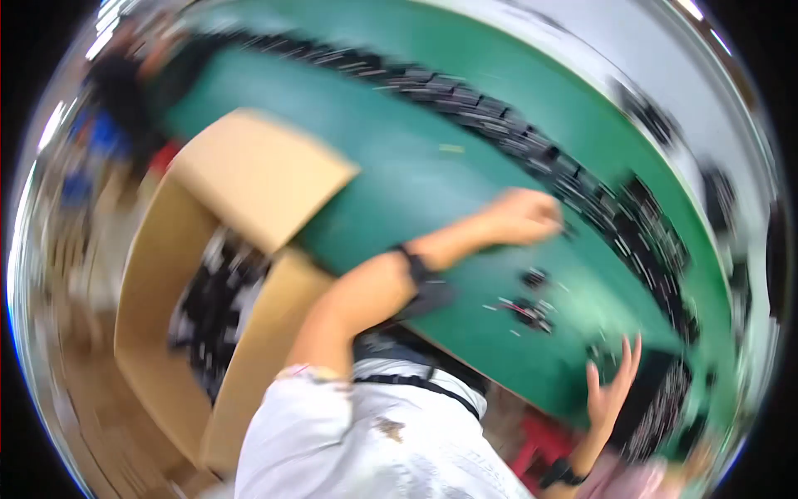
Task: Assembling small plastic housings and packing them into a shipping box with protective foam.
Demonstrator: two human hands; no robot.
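My left hand (525,216) is stretched out over the green table (391,216), its fingers curled closed. Motion blur hides whether anything is inside them. Just past its knuckles lies a small dark piece (568,229). My right hand (611,395) is raised with its fingers spread and holds nothing. It is beside a black box-like holder (644,399) packed with dark parts. Between my two hands, small dark parts (530,313), one with a reddish strip, lie on the tabletop with another dark piece (534,276) close by.
A long row of black parts (499,121) runs along the table. An open cardboard box (158,291) with black and pale items inside stands at my left, one flap over the table. Another person (120,83) is at the far left. A red stool-like thing (540,445) is below the edge.
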